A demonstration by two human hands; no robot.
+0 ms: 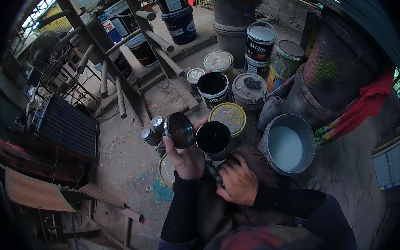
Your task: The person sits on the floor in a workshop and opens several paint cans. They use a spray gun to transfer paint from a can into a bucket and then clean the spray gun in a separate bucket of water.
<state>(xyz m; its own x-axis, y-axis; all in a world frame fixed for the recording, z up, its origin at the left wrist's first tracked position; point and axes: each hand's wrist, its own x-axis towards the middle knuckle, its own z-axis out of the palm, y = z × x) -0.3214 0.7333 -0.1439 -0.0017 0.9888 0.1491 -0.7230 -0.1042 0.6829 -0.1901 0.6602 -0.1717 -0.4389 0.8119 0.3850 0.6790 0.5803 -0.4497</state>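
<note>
Gripping a small open tin [213, 139] of black paint together with its round dark lid [179, 129], the left hand [187, 159] is raised just in front of the person's chest. The lid is pinched upright between the thumb and the fingers on the left side of the tin, its inner face turned toward the camera, and the tin itself is pressed against the palm's right side with its mouth upward. The fingers of that hand are curled and clamped on both pieces.

Just below the tin, the right hand [238, 182] is closed in a loose fist around a thin dark tool [213, 172], whose upper end is seen touching the tin's lower side; what kind of tool it is cannot be told.

Behind the hands, on the dusty ground, a yellow-lidded can [229, 116] is set just beyond the tin, and an open black bucket [213, 89] stands farther back. A grey pail of whitish liquid [288, 145] is placed to the right. Two small spray-can tops [152, 129] are seen to the left of the lid, and a dark slatted panel [66, 127] lies well apart on the left.
</note>
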